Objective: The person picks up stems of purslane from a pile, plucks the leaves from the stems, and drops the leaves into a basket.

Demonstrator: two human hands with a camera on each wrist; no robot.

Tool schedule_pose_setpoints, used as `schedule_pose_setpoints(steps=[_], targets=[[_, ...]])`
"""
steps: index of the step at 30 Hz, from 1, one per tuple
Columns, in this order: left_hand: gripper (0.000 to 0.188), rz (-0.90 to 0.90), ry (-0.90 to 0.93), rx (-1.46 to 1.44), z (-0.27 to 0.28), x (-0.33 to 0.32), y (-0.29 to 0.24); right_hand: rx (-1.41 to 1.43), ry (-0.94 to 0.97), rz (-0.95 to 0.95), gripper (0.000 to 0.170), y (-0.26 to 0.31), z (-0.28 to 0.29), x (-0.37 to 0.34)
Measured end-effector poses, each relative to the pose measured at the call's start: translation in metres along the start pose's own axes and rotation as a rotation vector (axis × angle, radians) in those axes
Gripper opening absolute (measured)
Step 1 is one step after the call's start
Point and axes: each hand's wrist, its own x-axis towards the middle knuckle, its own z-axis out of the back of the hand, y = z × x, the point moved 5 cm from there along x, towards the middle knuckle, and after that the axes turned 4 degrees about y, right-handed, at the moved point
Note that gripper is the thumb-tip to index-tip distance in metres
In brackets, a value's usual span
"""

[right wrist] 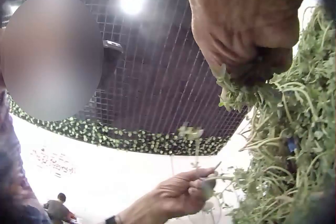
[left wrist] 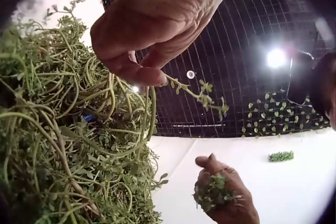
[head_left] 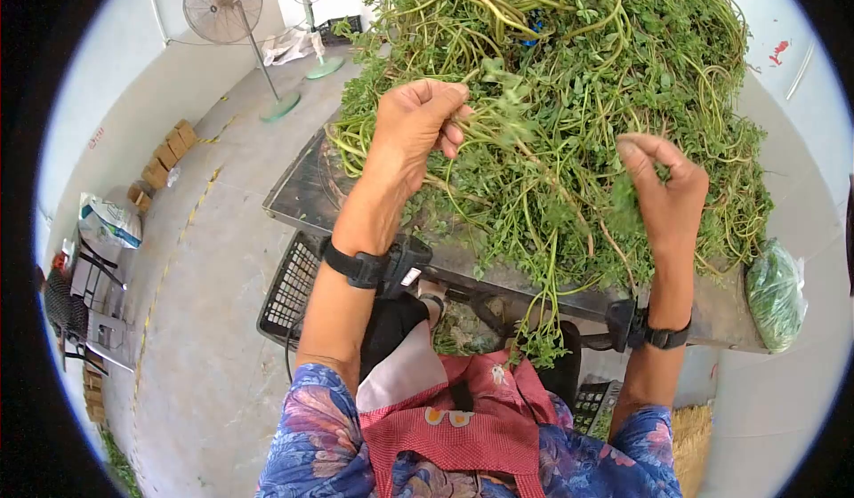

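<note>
In the head view the left hand pinches a green stem between thumb and forefinger, over the left part of a big heap of leafy green stems. Leaves at that stem's end look blurred. The right hand has curled fingers at the heap's right side, round a small bunch of leafy tips. The left wrist view shows the pinched stem below the left hand, and the bunch in the right hand.
The heap lies on a dark table. A bag of greens is at its right edge. Below are a black crate and the person's lap with a red apron. Fans and small boxes stand at the left.
</note>
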Motion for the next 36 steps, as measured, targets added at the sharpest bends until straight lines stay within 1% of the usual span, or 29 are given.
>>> schedule_pose_setpoints(steps=[1, 3, 4, 8, 10, 11, 13, 14, 15, 17, 18, 19, 21, 22, 23, 25, 26, 28, 30, 31, 32, 33, 35, 36], targets=[[0.017, -0.001, -0.001, -0.014, -0.002, -0.001, 0.004, -0.012, 0.006, 0.004, 0.014, 0.011, -0.001, -0.002], [0.016, -0.019, -0.009, -0.120, -0.003, -0.003, 0.012, 0.102, 0.069, 0.039, 0.013, 0.028, -0.010, -0.007], [0.015, -0.021, -0.012, -0.125, -0.003, -0.004, 0.017, 0.151, 0.093, 0.007, 0.010, 0.029, -0.017, -0.010], [0.016, -0.021, 0.036, -0.170, -0.005, -0.004, 0.037, 0.116, 0.182, 0.015, 0.008, 0.036, -0.055, -0.023], [0.016, -0.013, 0.026, -0.170, -0.005, -0.005, 0.043, -0.035, 0.223, 0.236, 0.009, 0.055, -0.072, -0.032], [0.016, -0.004, 0.029, -0.163, -0.007, -0.006, 0.047, -0.036, 0.230, 0.231, 0.009, 0.053, -0.078, -0.030], [0.016, 0.003, 0.016, -0.179, -0.008, -0.008, 0.048, -0.169, 0.232, 0.142, 0.011, 0.039, -0.090, -0.021], [0.016, 0.011, 0.006, -0.169, -0.008, -0.008, 0.048, -0.101, 0.178, 0.128, 0.020, 0.026, -0.093, -0.019], [0.017, 0.017, -0.007, -0.159, -0.007, -0.008, 0.048, -0.106, 0.184, 0.133, 0.020, 0.022, -0.095, -0.019], [0.017, 0.000, -0.022, -0.149, -0.006, -0.008, 0.045, -0.056, 0.108, 0.029, 0.032, 0.012, -0.094, -0.019], [0.018, -0.014, -0.030, -0.132, -0.005, -0.008, 0.043, -0.071, 0.126, -0.070, 0.035, 0.010, -0.094, -0.019], [0.018, -0.017, -0.032, -0.130, -0.006, -0.008, 0.042, -0.069, 0.126, -0.067, 0.035, 0.011, -0.096, -0.017], [0.018, -0.002, -0.003, -0.095, -0.011, -0.008, 0.044, 0.111, 0.097, -0.126, 0.034, 0.005, -0.104, -0.012], [0.019, 0.000, 0.000, -0.092, -0.013, -0.007, 0.046, 0.239, 0.057, 0.013, 0.023, 0.002, -0.111, -0.010], [0.019, 0.000, 0.000, -0.097, -0.013, -0.007, 0.047, 0.235, 0.059, 0.014, 0.023, -0.001, -0.115, -0.009], [0.020, -0.011, 0.061, -0.279, -0.016, -0.008, 0.049, 0.370, 0.016, -0.038, 0.015, -0.008, -0.118, -0.007], [0.020, -0.012, 0.057, -0.285, -0.015, -0.008, 0.051, 0.412, 0.021, -0.031, 0.013, -0.007, -0.119, -0.006], [0.022, 0.066, 0.195, -0.488, -0.023, -0.008, 0.056, 0.427, 0.008, -0.053, 0.013, -0.016, -0.122, -0.005], [0.022, 0.081, 0.225, -0.442, -0.023, -0.007, 0.063, 0.441, -0.007, -0.076, 0.013, -0.022, -0.122, -0.005], [0.023, 0.098, 0.256, -0.390, -0.024, -0.008, 0.066, 0.397, -0.005, -0.069, 0.013, -0.023, -0.121, -0.005], [0.019, 0.095, 0.245, -0.305, -0.024, -0.008, 0.068, 0.354, -0.004, -0.065, 0.013, -0.024, -0.121, -0.006], [0.019, 0.100, 0.248, -0.309, -0.022, -0.007, 0.068, 0.348, -0.005, -0.069, 0.013, -0.026, -0.119, -0.007], [0.018, 0.051, 0.203, -0.270, -0.017, -0.005, 0.068, 0.421, 0.067, -0.077, 0.012, -0.030, -0.117, -0.014], [0.017, 0.032, 0.187, -0.275, -0.018, -0.005, 0.067, 0.497, 0.109, -0.167, 0.012, -0.024, -0.117, -0.017]])
